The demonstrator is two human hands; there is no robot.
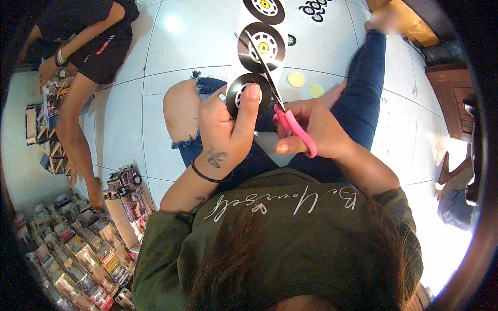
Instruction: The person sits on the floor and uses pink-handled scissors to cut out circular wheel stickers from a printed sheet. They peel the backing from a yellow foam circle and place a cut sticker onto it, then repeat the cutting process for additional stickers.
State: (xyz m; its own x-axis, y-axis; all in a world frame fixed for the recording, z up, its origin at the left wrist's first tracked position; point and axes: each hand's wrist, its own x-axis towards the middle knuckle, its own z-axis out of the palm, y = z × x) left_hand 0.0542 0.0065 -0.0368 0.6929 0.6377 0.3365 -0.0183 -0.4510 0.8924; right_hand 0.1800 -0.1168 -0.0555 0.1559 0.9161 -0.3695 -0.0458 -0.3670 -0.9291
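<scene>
My left hand (231, 122) grips the near end of a white paper strip (236, 59) printed with a column of black wheels. Its thumb presses on the nearest printed wheel (241, 85). The middle wheel (262, 47) and a farther wheel (264, 6) show beyond it. In my right hand (316, 129) are pink-handled scissors (296, 129), fingers and thumb around the handles. The scissor blades are parted and point up and left, one lying across the middle wheel. Whether paper sits between the blades is hard to tell.
Two pale yellow paper discs (295, 79) lie on the white tiled floor (171, 52), near a small cut-out wheel (291, 40) and a wheel sheet (314, 10). Another person (83, 78) sits at left. Packaged goods (78, 254) and a toy truck (123, 179) stand lower left.
</scene>
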